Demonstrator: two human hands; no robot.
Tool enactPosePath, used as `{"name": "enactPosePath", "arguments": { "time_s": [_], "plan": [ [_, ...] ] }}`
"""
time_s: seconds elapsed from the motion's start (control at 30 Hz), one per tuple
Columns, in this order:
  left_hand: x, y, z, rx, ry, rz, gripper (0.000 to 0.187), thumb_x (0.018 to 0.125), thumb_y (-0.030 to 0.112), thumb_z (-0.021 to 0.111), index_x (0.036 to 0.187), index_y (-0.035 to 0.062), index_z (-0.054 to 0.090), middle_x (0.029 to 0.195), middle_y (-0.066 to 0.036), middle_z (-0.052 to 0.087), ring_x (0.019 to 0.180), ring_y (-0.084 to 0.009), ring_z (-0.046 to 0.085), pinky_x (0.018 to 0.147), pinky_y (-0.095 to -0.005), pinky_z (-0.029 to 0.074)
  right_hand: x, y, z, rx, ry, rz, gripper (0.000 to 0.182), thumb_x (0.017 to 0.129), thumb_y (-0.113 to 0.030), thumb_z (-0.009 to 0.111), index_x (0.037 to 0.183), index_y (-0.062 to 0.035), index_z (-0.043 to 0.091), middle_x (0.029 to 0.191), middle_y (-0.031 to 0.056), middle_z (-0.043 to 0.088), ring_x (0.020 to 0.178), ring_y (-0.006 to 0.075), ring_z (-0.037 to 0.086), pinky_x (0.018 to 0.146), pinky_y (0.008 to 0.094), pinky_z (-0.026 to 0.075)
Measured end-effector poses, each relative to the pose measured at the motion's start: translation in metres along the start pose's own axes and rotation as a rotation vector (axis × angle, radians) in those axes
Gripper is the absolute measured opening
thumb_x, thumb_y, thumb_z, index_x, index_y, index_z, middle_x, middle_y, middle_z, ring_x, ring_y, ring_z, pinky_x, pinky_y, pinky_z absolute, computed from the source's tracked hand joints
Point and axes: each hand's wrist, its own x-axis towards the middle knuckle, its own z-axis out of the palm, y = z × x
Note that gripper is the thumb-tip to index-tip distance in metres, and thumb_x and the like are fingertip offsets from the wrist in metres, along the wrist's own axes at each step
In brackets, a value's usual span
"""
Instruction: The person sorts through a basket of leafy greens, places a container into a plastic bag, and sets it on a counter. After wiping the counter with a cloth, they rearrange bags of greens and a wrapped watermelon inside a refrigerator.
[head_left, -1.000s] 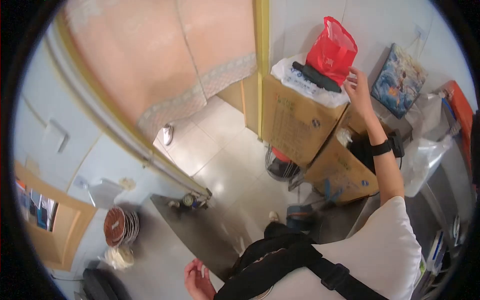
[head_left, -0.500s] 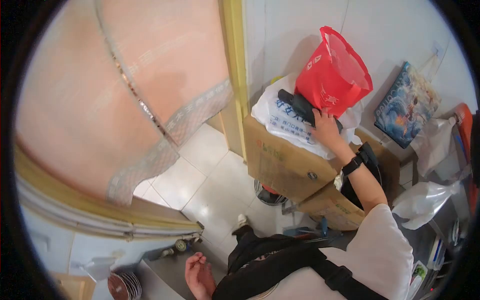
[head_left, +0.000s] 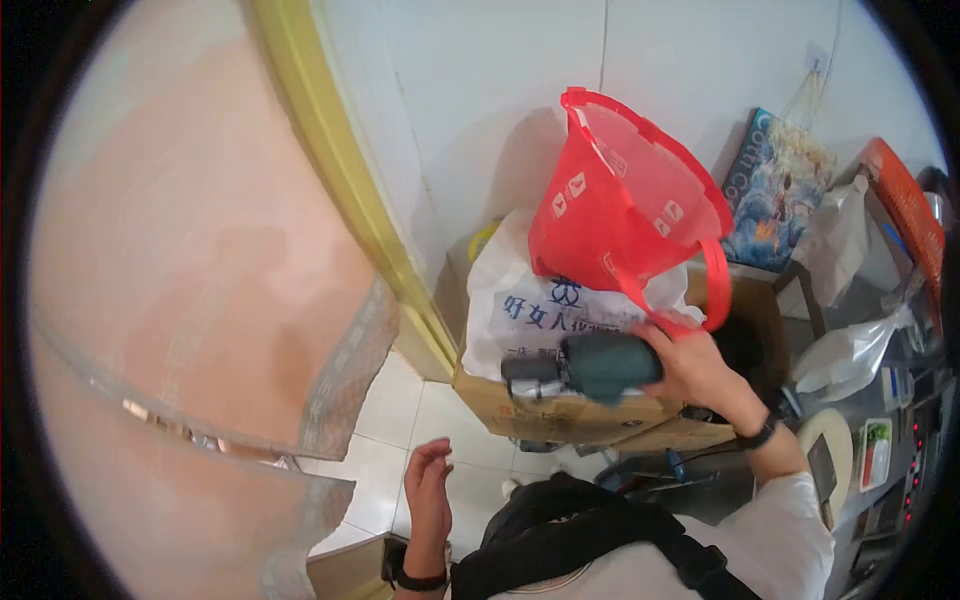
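My right hand [head_left: 695, 365] is wrapped around a folded dark green umbrella [head_left: 610, 365], whose black handle points left. The umbrella is raised in front of a white plastic bag [head_left: 510, 290] with blue lettering, and is slightly blurred. Behind that hand, a red tote bag [head_left: 590, 220] leans against the wall on top of the white bag, its loose handle hanging near my wrist. Lower down, my left hand [head_left: 428, 490] is held in the air with loosely bent fingers, open and holding nothing.
Cardboard boxes [head_left: 560, 415] support the bags. On the left, a pinkish curtain [head_left: 200, 230] hangs by a yellow door frame [head_left: 350, 170]. A printed picture bag [head_left: 775, 200] hangs on the wall. Clear plastic bags [head_left: 850, 350] and a cluttered counter are at the right.
The umbrella lay on the white bag under my right hand; now that hand has lifted it off and brought it nearer me. My left hand has risen. The view has shifted.
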Motion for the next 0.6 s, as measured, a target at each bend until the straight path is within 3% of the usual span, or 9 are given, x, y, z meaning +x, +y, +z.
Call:
{"name": "enactPosePath", "arguments": {
  "time_s": [0.1,0.17,0.2,0.3,0.37,0.43,0.47,0.53,0.6],
  "plan": [
    [0.043,0.015,0.027,0.212,-0.132,0.108,0.025,0.078,0.005,0.045,0.102,0.0024,0.050,0.107,-0.007,0.050,0.100,-0.0156,0.045,0.085,-0.0293,0.034,-0.027,-0.015,-0.046,0.111,-0.032,-0.038,0.068,0.046,-0.028,0.076,0.106,-0.0080,0.051,0.105,0.0124,0.047,0.097,0.0305,0.048,0.082,0.0405,0.039],
    [0.068,0.019,0.046,0.377,-0.255,0.349,0.031,0.080,0.009,0.047,0.110,0.0026,0.046,0.116,-0.010,0.045,0.109,-0.0204,0.041,0.091,-0.0360,0.032,-0.037,-0.013,-0.067,0.152,-0.034,-0.055,0.067,0.044,-0.026,0.077,0.104,-0.0085,0.054,0.106,0.0114,0.047,0.097,0.0299,0.048,0.082,0.0402,0.039],
    [0.080,0.021,0.055,0.387,-0.274,0.359,0.031,0.080,0.009,0.047,0.110,0.0026,0.046,0.116,-0.010,0.045,0.109,-0.0204,0.041,0.091,-0.0360,0.032,-0.041,-0.009,-0.076,0.133,-0.016,-0.098,0.066,0.042,-0.025,0.077,0.103,-0.0085,0.056,0.112,0.0134,0.044,0.098,0.0296,0.048,0.082,0.0403,0.039],
    [0.109,0.026,0.078,0.566,-0.220,0.467,0.040,0.080,0.019,0.054,0.118,0.0079,0.042,0.128,-0.013,0.035,0.120,-0.0252,0.031,0.093,-0.0471,0.028,-0.049,0.012,-0.078,0.171,0.109,-0.112,0.064,0.041,-0.023,0.077,0.101,-0.0085,0.058,0.124,0.0183,0.036,0.097,0.0295,0.051,0.082,0.0402,0.041],
    [0.133,0.023,0.087,0.628,-0.235,0.450,0.043,0.080,0.019,0.055,0.119,0.0067,0.041,0.127,-0.013,0.036,0.118,-0.0255,0.033,0.092,-0.0449,0.030,-0.047,0.028,-0.079,0.203,0.197,-0.136,0.062,0.044,-0.022,0.076,0.101,-0.0080,0.057,0.134,0.0254,0.020,0.089,0.0302,0.056,0.082,0.0379,0.042],
    [0.148,0.022,0.100,0.556,-0.303,0.345,0.051,0.079,0.022,0.059,0.122,0.0025,0.038,0.123,-0.016,0.039,0.111,-0.0262,0.041,0.090,-0.0365,0.036,-0.032,0.041,-0.078,0.217,0.193,-0.165,0.061,0.046,-0.022,0.075,0.102,-0.0076,0.056,0.134,0.0250,0.020,0.089,0.0305,0.056,0.081,0.0372,0.043],
    [0.156,0.020,0.106,0.571,-0.303,0.349,0.051,0.079,0.022,0.059,0.122,0.0025,0.038,0.123,-0.016,0.039,0.111,-0.0262,0.041,0.090,-0.0365,0.036,-0.025,0.046,-0.076,0.220,0.182,-0.206,0.060,0.047,-0.022,0.075,0.102,-0.0071,0.055,0.134,0.0246,0.021,0.089,0.0307,0.055,0.080,0.0364,0.043],
    [0.169,0.017,0.114,0.817,-0.247,0.560,0.052,0.077,0.020,0.061,0.119,-0.0011,0.038,0.111,-0.017,0.049,0.100,-0.0237,0.050,0.083,-0.0294,0.040,-0.010,0.058,-0.067,0.322,0.113,-0.211,0.059,0.049,-0.021,0.075,0.101,-0.0062,0.054,0.135,0.0251,0.017,0.093,0.0316,0.053,0.079,0.0360,0.043],
    [0.166,0.032,0.137,0.972,-0.145,0.477,0.048,0.077,0.019,0.061,0.116,0.0000,0.041,0.102,-0.016,0.052,0.094,-0.0226,0.051,0.079,-0.0299,0.041,0.006,0.070,-0.051,0.211,0.027,-0.184,0.058,0.050,-0.021,0.075,0.102,-0.0064,0.053,0.131,0.0245,0.024,0.094,0.0318,0.052,0.077,0.0384,0.043]
  ]
}}
